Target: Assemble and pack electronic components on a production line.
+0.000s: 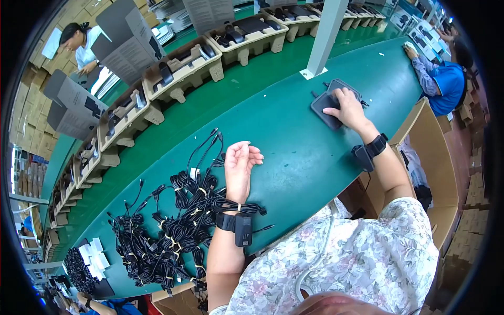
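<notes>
My left hand [240,167] rests palm up on the green belt [283,131], fingers loosely curled and holding nothing. Right beside it, to the left, lies a heap of black bundled cables [173,231] tied with pale twist ties. My right hand [346,107] reaches forward and presses flat on a dark grey flat device [324,107]; a second similar device [344,85] lies just behind it. Black bands with small boxes sit on both wrists.
Moulded pulp trays [184,71] with black parts line the belt's far side, under grey folded cards [128,42]. A white post [325,37] stands on the belt. A person in blue [446,79] works at the right end, another at far left [84,44]. A cardboard box [436,152] stands at my right.
</notes>
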### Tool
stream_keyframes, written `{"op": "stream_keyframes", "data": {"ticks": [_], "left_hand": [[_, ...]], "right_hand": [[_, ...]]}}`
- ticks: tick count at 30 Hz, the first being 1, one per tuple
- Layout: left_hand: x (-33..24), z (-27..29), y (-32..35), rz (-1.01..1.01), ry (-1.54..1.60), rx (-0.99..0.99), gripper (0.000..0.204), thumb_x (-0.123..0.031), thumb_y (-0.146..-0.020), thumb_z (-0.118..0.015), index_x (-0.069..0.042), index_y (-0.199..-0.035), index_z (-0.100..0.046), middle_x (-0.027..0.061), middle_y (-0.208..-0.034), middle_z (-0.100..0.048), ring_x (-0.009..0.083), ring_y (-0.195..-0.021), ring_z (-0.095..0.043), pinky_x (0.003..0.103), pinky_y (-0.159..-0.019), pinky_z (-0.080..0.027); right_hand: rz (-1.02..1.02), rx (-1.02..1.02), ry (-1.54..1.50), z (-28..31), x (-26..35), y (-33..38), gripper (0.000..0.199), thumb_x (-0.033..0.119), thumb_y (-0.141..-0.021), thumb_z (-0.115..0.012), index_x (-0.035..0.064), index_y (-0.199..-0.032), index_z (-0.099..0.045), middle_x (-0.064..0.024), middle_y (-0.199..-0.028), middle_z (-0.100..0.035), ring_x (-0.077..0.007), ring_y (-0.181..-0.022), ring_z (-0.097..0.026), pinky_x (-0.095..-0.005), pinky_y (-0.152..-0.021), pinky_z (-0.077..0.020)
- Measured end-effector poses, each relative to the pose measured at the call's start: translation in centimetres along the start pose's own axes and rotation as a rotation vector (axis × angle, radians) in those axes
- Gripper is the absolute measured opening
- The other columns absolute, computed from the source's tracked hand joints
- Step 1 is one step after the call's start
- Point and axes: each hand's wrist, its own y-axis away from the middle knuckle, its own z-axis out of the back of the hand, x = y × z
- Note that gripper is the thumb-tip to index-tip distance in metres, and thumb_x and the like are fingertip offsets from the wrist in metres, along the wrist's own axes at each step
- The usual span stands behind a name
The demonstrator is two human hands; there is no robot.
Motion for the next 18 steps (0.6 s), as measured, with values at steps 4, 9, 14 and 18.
{"op": "stream_keyframes", "data": {"ticks": [4,9,14,18], "left_hand": [[0.4,-0.3,-0.1,-0.034,0.002,0.001,0.015,-0.017,-0.092,-0.047,-0.004,-0.101,-0.048,0.0089,-0.087,-0.058,0.0157,-0.074,-0.058,0.026,-0.067,-0.048],[0.5,0.1,-0.2,-0.046,-0.007,0.013,0.017,-0.017,-0.092,-0.047,-0.003,-0.101,-0.047,0.0087,-0.085,-0.058,0.0149,-0.072,-0.058,0.026,-0.065,-0.048],[0.8,0.5,0.0,-0.052,0.004,0.024,0.017,-0.017,-0.093,-0.047,-0.003,-0.100,-0.048,0.0092,-0.086,-0.058,0.0154,-0.074,-0.058,0.026,-0.065,-0.048],[0.5,1.0,0.4,-0.047,0.008,0.033,0.017,-0.017,-0.092,-0.047,-0.003,-0.101,-0.048,0.0096,-0.086,-0.058,0.0156,-0.074,-0.058,0.026,-0.065,-0.048]], "right_hand": [[-0.109,0.253,-0.303,0.2,3.8,0.1,0.052,0.033,-0.069,-0.072,0.0066,-0.109,-0.050,-0.0135,-0.097,-0.050,-0.0259,-0.094,-0.050,-0.0368,-0.077,-0.0437],[0.173,-0.021,-0.140,-0.7,7.0,0.9,0.059,0.033,-0.070,-0.071,0.0063,-0.117,-0.047,-0.0149,-0.110,-0.049,-0.0295,-0.103,-0.048,-0.0386,-0.082,-0.0422],[0.339,-0.064,0.023,-2.2,9.6,3.0,0.063,0.031,-0.074,-0.069,0.0090,-0.126,-0.042,-0.0197,-0.127,-0.041,-0.0316,-0.116,-0.042,-0.0407,-0.093,-0.0382],[0.266,0.091,-0.177,-1.2,10.2,3.1,0.061,0.028,-0.076,-0.067,0.0086,-0.127,-0.041,-0.0225,-0.131,-0.037,-0.0341,-0.119,-0.039,-0.0408,-0.099,-0.0339]]}}
